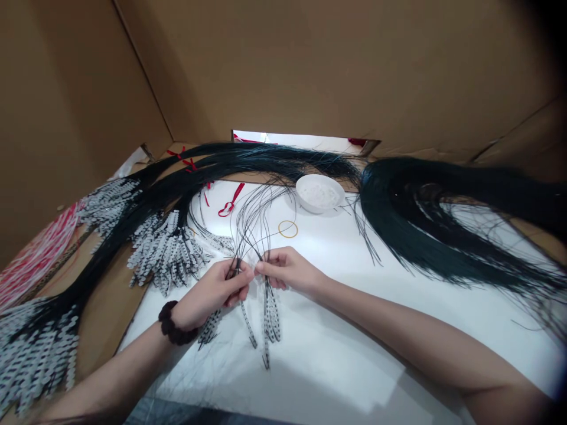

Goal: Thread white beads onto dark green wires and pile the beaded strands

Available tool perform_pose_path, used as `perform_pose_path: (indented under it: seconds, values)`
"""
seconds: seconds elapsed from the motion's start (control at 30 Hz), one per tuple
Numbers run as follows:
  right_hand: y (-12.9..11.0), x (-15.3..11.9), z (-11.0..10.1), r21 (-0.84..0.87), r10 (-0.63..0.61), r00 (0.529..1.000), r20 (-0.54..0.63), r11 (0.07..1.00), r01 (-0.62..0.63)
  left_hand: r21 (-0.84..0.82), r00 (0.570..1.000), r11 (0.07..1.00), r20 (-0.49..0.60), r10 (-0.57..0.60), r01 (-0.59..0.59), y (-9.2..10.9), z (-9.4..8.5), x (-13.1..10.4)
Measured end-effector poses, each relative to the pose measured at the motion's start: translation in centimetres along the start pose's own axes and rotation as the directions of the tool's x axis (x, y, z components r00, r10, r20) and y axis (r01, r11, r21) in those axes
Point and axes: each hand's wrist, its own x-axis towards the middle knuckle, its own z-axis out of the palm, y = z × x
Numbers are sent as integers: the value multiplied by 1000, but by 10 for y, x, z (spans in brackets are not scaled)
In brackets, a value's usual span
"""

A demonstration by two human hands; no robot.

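Brown cardboard walls [319,71] close off the back and left side, folded at a corner and meeting the work area along its far edge. Below them spreads a white work surface [345,360], lit unevenly, with shadows toward the near side. Long dark bundles [101,260] sweep from the far middle down to the lower left, some tied with red, and end in clusters of black-and-white patterned tips [163,254]. On the right, another thick dark bundle [385,218] curves in a broad bend, its loose ends fanning over the white. Red-and-white strands [53,248] lie at the far left.

Near the middle, the left hand [224,286] and the right hand [286,268] almost meet, each with thumb and fingers pinched together on thin dark strands [267,295]. These run up from the fingers in loose arcs toward the far edge, and their patterned ends hang below both hands, over the white surface. Whether the fingertips touch each other is hard to tell.

Beyond the right hand sits a white bowl [310,206] with something whitish inside. A dark fuzzy band [174,323] circles the left wrist. A red ribbon [229,205] lies looped beyond the left hand, and a thin yellow ring [279,229] lies flat between the bowl and the right hand.
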Motion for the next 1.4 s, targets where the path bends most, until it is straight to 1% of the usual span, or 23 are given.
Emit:
perform_pose_path:
  seconds: [0.1, 0.17, 0.3, 0.43, 0.67, 0.9, 1.0, 1.1, 1.23, 1.33, 1.4]
  values:
    - [0, 0, 2, 55, -3, 998, -65, 998, 7, 105, 999, 994, 40, -8, 4, -2, 1, 1]
    - [0, 1, 3, 84, -7, 997, -83, 996, 14, 168, 999, 986, 42, 2, -9, -3, 2, 1]
    - [0, 1, 4, 123, -10, 996, -92, 992, 21, 246, 999, 969, 32, 24, -31, -3, 3, 1]
    - [0, 1, 5, 153, -9, 997, -79, 988, 21, 270, 999, 962, 24, 39, -44, -2, 4, 0]
    - [3, 1, 3, 156, 0, 999, -48, 988, 7, 226, 998, 973, 39, 41, -48, -1, 4, -1]
    - [5, 2, 0, 150, -26, 998, 58, 988, 17, 156, 1000, 988, -4, 24, -23, 0, 1, -2]
    - [5, 3, -2, 165, -32, 994, 106, 986, 14, 116, 1000, 993, -4, 10, -9, 0, 0, -2]
    - [4, 3, -1, 172, -32, 995, 97, 985, 15, 107, 1000, 994, 7, 8, -9, -1, 0, -2]
    - [2, 1, 1, 199, -29, 998, 62, 980, 17, 202, 998, 977, -17, 68, -63, -1, 2, -2]
    - [-1, 0, 4, 246, -30, 999, 42, 969, 19, 329, 989, 936, -37, 145, -125, -1, 4, -2]
    - [-2, 0, 5, 267, -25, 999, 35, 964, 15, 407, 984, 902, -44, 174, -142, -1, 5, -3]
